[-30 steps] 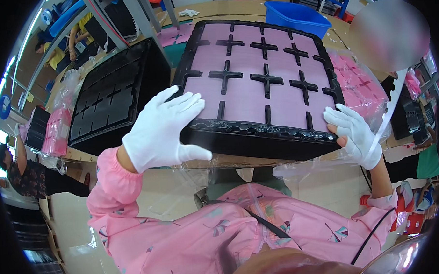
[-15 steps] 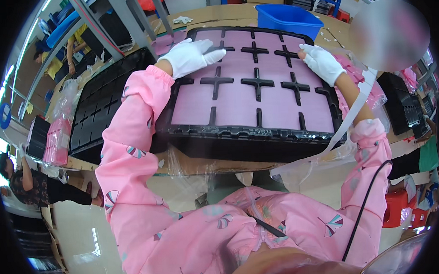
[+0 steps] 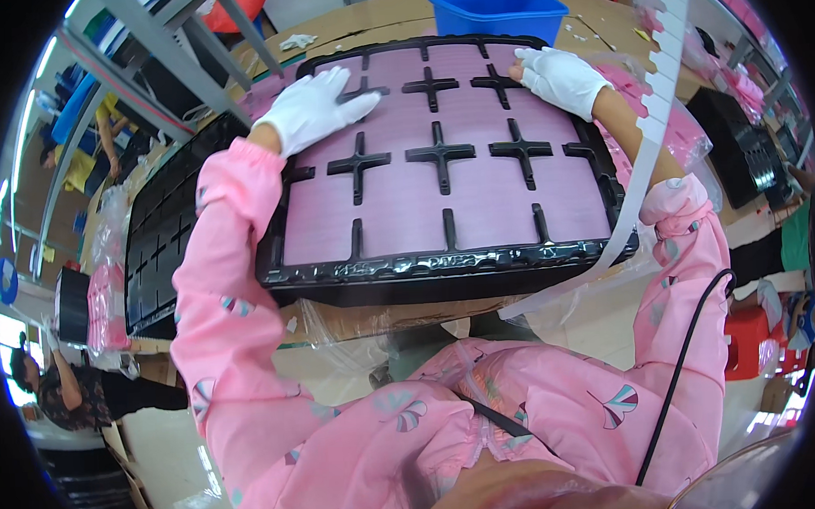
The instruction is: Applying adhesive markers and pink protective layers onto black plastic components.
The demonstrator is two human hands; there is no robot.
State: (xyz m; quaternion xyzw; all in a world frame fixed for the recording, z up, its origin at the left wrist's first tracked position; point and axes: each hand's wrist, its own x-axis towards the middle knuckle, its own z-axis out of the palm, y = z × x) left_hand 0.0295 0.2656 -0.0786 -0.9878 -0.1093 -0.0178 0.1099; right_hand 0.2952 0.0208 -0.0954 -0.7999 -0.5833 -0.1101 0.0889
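Left hand and right hand, both in white gloves, above the far half of a black tray. The left hand is open and palm down near the tray's left edge, its thumb spread inward. The right hand lies at the far right edge, fingers bent and a bare fingertip showing; whether it grips anything cannot be told. The tray extends from beneath both hands toward the wearer.

Handling, as judged from appearance: the tray seems to be thin, moulded plastic, fairly stiff along its rim but likely to flex across the middle; its gloss suggests a slippery surface for gloves. Its weight depends on what lies below, which is hidden. The firmest hold should be at opposite side rims. The pink sheet between the hands looks light, soft and easily creased, best taken by its edges.

Appearance: a shiny, notched black border frames the matt pink sheet, through which black cross-shaped ribs show in rows; a dark wall drops below the near rim.

Surroundings: a blue bin beyond the hands; a second black tray left of the left hand; a white strip right of the right hand, crossing its forearm.
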